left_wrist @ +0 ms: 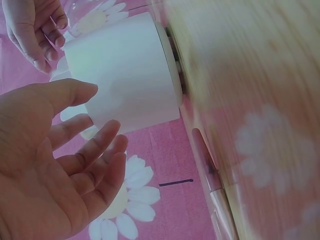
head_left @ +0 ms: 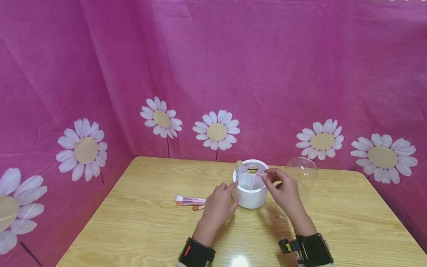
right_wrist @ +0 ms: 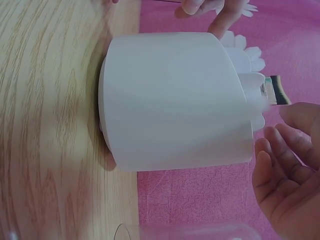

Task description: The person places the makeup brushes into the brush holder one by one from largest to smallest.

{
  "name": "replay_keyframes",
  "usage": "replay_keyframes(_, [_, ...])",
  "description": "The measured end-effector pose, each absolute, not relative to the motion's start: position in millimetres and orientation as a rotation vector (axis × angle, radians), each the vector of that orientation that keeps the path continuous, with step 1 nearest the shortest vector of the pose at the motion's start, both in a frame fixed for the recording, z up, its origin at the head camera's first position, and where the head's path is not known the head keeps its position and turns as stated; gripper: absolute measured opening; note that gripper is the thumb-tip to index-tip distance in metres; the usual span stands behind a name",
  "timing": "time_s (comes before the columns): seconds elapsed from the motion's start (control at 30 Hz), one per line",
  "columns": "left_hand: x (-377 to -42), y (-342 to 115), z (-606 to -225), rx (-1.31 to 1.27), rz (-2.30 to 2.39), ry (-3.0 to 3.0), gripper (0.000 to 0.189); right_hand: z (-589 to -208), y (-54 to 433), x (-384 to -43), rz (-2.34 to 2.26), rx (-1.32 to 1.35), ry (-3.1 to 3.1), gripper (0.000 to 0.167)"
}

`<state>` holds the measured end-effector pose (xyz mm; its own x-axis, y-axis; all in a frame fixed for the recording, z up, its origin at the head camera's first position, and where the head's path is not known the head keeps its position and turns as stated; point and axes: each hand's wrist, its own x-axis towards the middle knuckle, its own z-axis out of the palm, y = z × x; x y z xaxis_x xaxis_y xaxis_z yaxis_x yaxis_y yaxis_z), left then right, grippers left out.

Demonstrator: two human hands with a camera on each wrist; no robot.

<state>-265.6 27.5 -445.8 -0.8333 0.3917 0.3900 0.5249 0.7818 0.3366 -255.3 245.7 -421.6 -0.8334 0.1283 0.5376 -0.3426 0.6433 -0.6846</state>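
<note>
A white round holder (head_left: 252,198) with clear dividers inside stands on the table. My left hand (head_left: 218,204) is at its left side, thumb and forefinger by the wall; in the left wrist view that hand (left_wrist: 75,155) has loosely bent fingers with nothing between them. At the right rim is my right hand (head_left: 283,189), fingers bent above the compartments. The right wrist view shows this hand (right_wrist: 290,170) beside the holder's top, its palm bare. A short dark-tipped piece (right_wrist: 277,90) sticks up out of the holder; I cannot tell its kind.
Several makeup brushes (head_left: 190,201) lie on the wooden table (head_left: 150,230) left of the holder. A clear dome cover (head_left: 305,172) stands to the right, behind my right hand. Pink cloth (head_left: 267,74) with white flowers hangs behind the table and along its left.
</note>
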Motion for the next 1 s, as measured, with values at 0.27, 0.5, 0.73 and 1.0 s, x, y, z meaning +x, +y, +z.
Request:
replay_keyframes(0.27, [-269,25,-441,-0.711,-0.627,-2.699,0.050,-420,247,-258,1.109,0.147,-2.297,0.018])
replay_keyframes(0.5, [-271,24,-439,-0.711,-0.638,-2.709,0.050,-420,250,-255,1.091,0.227,-2.317,0.013])
replay_keyframes(0.73, [-270,23,-440,-0.712,-0.637,-2.714,0.051,-422,249,-252,1.042,0.462,-2.432,0.022])
replay_keyframes(1.0, [-267,23,-442,-0.713,-0.653,-2.703,0.050,-422,241,-251,1.048,0.456,-2.382,0.007])
